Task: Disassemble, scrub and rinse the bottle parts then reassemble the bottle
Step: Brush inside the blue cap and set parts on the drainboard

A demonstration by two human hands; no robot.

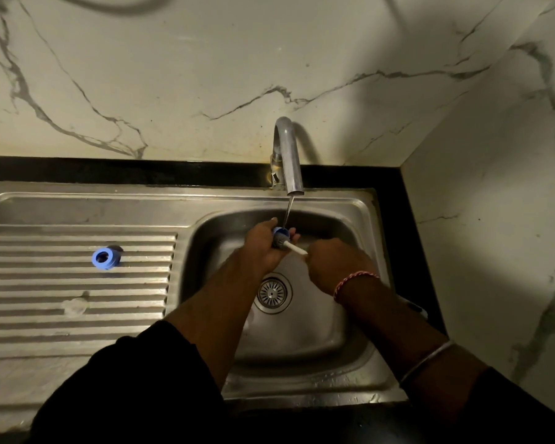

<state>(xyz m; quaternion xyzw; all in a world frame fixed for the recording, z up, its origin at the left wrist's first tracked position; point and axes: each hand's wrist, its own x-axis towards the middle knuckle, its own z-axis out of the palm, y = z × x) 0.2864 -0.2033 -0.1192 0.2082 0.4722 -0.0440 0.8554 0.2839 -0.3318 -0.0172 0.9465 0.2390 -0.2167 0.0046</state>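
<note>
A blue bottle part [280, 232] sits under running water; a blue ring [105, 258] lies on the drainboard.

A: How many blue bottle parts?
B: Two: one blue ring [105, 258] at left centre of the frame, one blue cap [280, 232] at centre.
A: Brushes?
B: One brush [289, 246], centre.
A: Hands?
B: Two, the left hand [263, 248] and the right hand [334, 264], both mid-frame.
A: Fixtures?
B: One tap [287, 155] above centre, one sink [359, 206], one drain strainer [272, 293] below centre.
A: Wrist bands?
B: Two: one thread band [354, 282] and one bangle [425, 363], lower right.

Ring [105, 258] on drainboard [45, 315], left of basin [302, 341]; tap [287, 155] behind.
</note>
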